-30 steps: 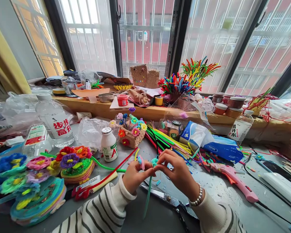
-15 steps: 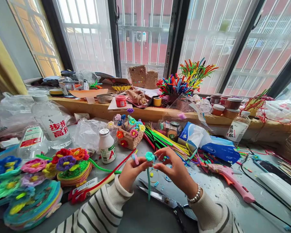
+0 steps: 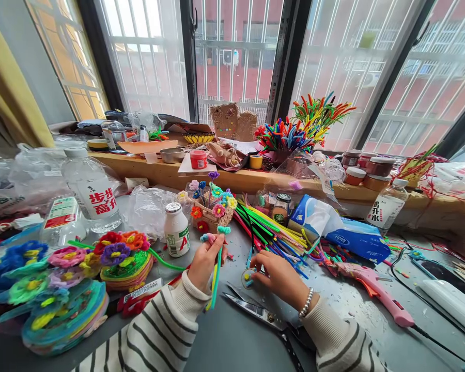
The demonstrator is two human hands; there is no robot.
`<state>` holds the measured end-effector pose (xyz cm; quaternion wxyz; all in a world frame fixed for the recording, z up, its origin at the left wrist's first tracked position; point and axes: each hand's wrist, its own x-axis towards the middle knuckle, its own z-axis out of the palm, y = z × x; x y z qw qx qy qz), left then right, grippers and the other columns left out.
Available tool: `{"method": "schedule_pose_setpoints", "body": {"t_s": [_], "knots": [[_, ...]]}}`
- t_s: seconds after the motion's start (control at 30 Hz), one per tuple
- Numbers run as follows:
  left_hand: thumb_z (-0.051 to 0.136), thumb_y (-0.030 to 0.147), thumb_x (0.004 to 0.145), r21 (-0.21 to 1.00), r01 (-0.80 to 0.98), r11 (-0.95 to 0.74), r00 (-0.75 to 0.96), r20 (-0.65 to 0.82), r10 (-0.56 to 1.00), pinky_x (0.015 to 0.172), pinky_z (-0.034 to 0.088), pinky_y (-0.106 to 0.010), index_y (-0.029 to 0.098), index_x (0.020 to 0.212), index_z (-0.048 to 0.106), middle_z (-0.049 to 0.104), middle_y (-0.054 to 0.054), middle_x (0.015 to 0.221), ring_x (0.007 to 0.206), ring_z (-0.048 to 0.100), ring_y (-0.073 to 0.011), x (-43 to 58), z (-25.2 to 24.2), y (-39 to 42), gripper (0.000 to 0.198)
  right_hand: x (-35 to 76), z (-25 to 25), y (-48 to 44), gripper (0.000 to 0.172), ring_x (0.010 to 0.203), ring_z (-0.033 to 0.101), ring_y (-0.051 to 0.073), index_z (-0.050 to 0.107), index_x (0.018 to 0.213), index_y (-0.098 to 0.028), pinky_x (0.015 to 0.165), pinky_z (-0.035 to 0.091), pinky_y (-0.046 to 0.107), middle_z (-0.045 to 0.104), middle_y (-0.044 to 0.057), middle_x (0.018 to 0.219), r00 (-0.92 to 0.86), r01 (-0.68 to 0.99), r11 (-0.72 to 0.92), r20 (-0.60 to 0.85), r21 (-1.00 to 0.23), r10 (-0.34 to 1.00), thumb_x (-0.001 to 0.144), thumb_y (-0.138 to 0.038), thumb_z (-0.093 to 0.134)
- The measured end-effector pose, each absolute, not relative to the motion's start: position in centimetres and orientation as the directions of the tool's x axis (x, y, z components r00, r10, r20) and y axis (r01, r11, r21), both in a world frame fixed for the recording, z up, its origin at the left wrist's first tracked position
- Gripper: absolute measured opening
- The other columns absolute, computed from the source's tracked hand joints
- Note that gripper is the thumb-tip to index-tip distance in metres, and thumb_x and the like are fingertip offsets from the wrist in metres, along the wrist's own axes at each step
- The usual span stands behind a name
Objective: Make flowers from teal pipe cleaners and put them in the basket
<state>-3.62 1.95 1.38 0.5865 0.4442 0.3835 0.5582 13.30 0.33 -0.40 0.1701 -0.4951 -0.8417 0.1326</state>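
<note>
In my left hand [image 3: 206, 263], closed in front of the flower basket, is a turquoise pipe-cleaner flower [image 3: 224, 230] with its stem [image 3: 217, 279] hanging down. A pink-and-blue fuzzy piece [image 3: 208, 237] and a yellow stem [image 3: 208, 305] also show at that hand. Low over the table, my right hand [image 3: 281, 276] has bent, parted fingers and nothing visible gripped. Its fingertips are by a small clear round piece [image 3: 245, 279] with yellow and blue bits; whether they touch it I cannot tell. Scissors [image 3: 256, 310] with black handles lie between my hands, blades apart.
Pipe-cleaner flower pieces [image 3: 65, 310] fill the left side, beside a white bottle [image 3: 177, 232] and a woven basket [image 3: 211, 221]. Loose pipe cleaners [image 3: 273, 235] lie behind my hands. At right are a blue tissue pack [image 3: 356, 240] and a corded pink glue gun [image 3: 380, 294].
My right hand has left the turquoise flower and moved down to the table. My left hand has tilted the flower and raised it a little to the left; the view has shifted slightly.
</note>
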Motion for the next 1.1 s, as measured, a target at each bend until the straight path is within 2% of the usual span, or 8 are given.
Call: {"method": "schedule_pose_setpoints", "body": {"t_s": [0.13, 0.23, 0.33, 0.47, 0.6, 0.7, 0.83, 1.1], "knots": [[0.050, 0.035, 0.063, 0.982, -0.190, -0.002, 0.108, 0.023, 0.994, 0.040, 0.033, -0.020, 0.016, 0.056, 0.041, 0.046, 0.006, 0.036, 0.034, 0.041, -0.0065, -3.2, 0.9, 2.0, 0.022, 12.5, -0.8, 0.4, 0.010, 0.072, 0.051, 0.012, 0.056, 0.078, -0.020, 0.060, 0.037, 0.019, 0.054, 0.001, 0.078, -0.505, 0.780, 0.535, 0.179, -0.324, 0.845, 0.071, -0.021, 0.049], [0.052, 0.034, 0.061, 0.989, -0.142, -0.044, 0.072, 0.055, 0.996, 0.033, 0.028, -0.018, 0.017, 0.057, 0.040, 0.039, 0.009, 0.031, 0.029, 0.035, -0.0056, -3.1, 0.6, 2.0, 0.021, 12.4, -1.0, 0.4, 0.010, 0.071, 0.051, 0.012, 0.057, 0.073, -0.018, 0.060, 0.037, 0.019, 0.055, 0.002, 0.076, -0.494, 0.777, 0.533, 0.200, -0.334, 0.846, 0.072, -0.017, 0.047], [0.053, 0.032, 0.061, 0.986, -0.134, -0.099, 0.057, 0.108, 0.993, 0.034, 0.029, -0.018, 0.017, 0.058, 0.042, 0.035, 0.011, 0.029, 0.028, 0.032, -0.0044, -3.2, 0.5, 1.9, 0.019, 12.8, -0.7, 0.4, 0.011, 0.067, 0.051, 0.011, 0.058, 0.071, -0.017, 0.059, 0.037, 0.019, 0.056, 0.002, 0.073, -0.428, 0.729, 0.501, 0.260, -0.467, 0.866, 0.073, -0.021, 0.047], [0.053, 0.033, 0.062, 0.994, -0.062, -0.087, 0.179, 0.097, 0.979, 0.039, 0.033, -0.020, 0.013, 0.065, 0.051, 0.046, 0.006, 0.038, 0.035, 0.040, -0.0064, -3.0, 0.6, 1.5, 0.021, 13.5, 0.5, 0.4, 0.018, 0.061, 0.050, 0.011, 0.059, 0.072, -0.016, 0.053, 0.037, 0.020, 0.058, 0.001, 0.068, -0.268, 0.587, 0.407, 0.307, -0.699, 0.913, 0.073, -0.029, 0.046], [0.053, 0.035, 0.063, 0.995, -0.013, -0.099, 0.290, 0.099, 0.952, 0.044, 0.036, -0.020, 0.011, 0.070, 0.057, 0.052, 0.001, 0.048, 0.043, 0.044, -0.0074, -2.7, 0.7, 0.7, 0.026, 14.2, 2.4, 0.0, 0.023, 0.060, 0.049, 0.011, 0.059, 0.074, -0.015, 0.054, 0.037, 0.021, 0.058, 0.002, 0.068, -0.160, 0.449, 0.369, 0.333, -0.814, 0.929, 0.073, -0.034, 0.045], [0.053, 0.036, 0.063, 0.991, -0.007, -0.132, 0.334, 0.126, 0.934, 0.046, 0.037, -0.020, 0.011, 0.071, 0.059, 0.053, 0.000, 0.051, 0.045, 0.045, -0.0076, -2.6, 0.9, 0.4, 0.027, 14.3, 3.8, -0.6, 0.022, 0.064, 0.050, 0.012, 0.058, 0.074, -0.015, 0.057, 0.038, 0.022, 0.057, 0.002, 0.071, -0.145, 0.419, 0.413, 0.389, -0.809, 0.910, 0.073, -0.033, 0.046], [0.052, 0.036, 0.063, 0.985, -0.007, -0.174, 0.373, 0.164, 0.913, 0.046, 0.038, -0.021, 0.012, 0.068, 0.060, 0.053, -0.001, 0.051, 0.046, 0.045, -0.0081, -2.5, 1.1, 0.2, 0.026, 13.8, 4.9, -1.4, 0.020, 0.063, 0.049, 0.011, 0.059, 0.071, -0.016, 0.052, 0.038, 0.021, 0.054, 0.003, 0.070, -0.181, 0.442, 0.474, 0.442, -0.761, 0.879, 0.072, -0.033, 0.047], [0.048, 0.031, 0.068, 0.953, 0.041, -0.301, 0.427, 0.256, 0.868, 0.049, 0.039, -0.022, 0.014, 0.059, 0.060, 0.053, -0.001, 0.053, 0.047, 0.046, -0.0091, -2.4, 1.3, -0.3, 0.022, 13.5, 4.7, -1.6, 0.018, 0.061, 0.048, 0.010, 0.056, 0.068, -0.016, 0.050, 0.038, 0.020, 0.053, 0.002, 0.069, -0.226, 0.504, 0.479, 0.425, -0.719, 0.877, 0.072, -0.031, 0.049]]}}
